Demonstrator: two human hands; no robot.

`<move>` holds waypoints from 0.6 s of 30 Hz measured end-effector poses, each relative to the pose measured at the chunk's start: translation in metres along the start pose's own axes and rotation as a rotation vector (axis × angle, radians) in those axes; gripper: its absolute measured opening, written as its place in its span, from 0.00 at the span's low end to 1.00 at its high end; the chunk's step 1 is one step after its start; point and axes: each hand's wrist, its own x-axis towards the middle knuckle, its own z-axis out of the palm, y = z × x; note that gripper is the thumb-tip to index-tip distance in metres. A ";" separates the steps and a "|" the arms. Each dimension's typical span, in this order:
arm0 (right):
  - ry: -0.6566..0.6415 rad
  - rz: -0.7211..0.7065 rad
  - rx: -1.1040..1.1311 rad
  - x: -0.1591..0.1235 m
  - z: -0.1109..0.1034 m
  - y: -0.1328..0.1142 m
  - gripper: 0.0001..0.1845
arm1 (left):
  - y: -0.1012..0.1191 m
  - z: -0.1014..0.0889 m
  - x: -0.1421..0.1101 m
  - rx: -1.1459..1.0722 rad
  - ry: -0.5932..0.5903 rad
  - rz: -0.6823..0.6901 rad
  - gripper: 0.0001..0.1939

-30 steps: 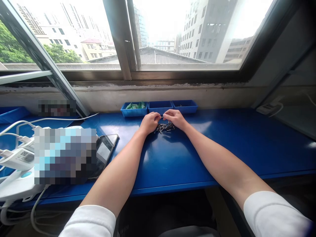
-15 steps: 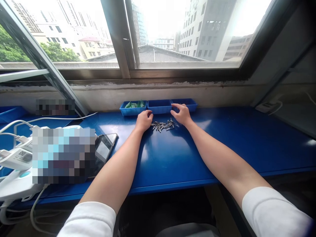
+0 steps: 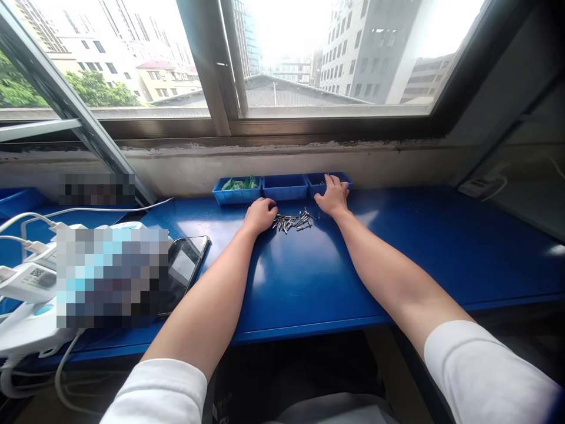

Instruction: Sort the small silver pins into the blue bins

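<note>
Here the metal pins (image 3: 288, 222), axes mixed, lie just beside the nearer left hand (image 3: 260, 216); the right hand (image 3: 334, 195) is apart, at a blue bin (image 3: 313, 189); I cannot tell either grip.

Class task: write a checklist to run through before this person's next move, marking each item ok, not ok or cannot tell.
1. Right hand at the right-hand blue bin: ok, fingers over its opening.
2. Left hand near the small metal parts: ok, at the pile's left edge.
3. Metal parts lined up one way: not ok, they lie jumbled at various angles.
4. Right fingertips free of any part: cannot tell, too small to see.
5. Phone apart from the pile: ok, left of the left forearm.
</note>
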 end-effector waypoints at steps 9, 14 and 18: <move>-0.134 0.006 -0.088 -0.004 -0.005 -0.007 0.37 | 0.000 0.001 0.000 0.063 -0.014 0.027 0.16; -0.156 0.005 -0.089 -0.004 -0.004 -0.008 0.36 | 0.002 0.000 0.000 0.075 -0.017 0.026 0.16; -0.125 -0.004 -0.077 -0.003 -0.002 -0.006 0.36 | 0.003 0.000 -0.001 0.079 -0.021 0.028 0.16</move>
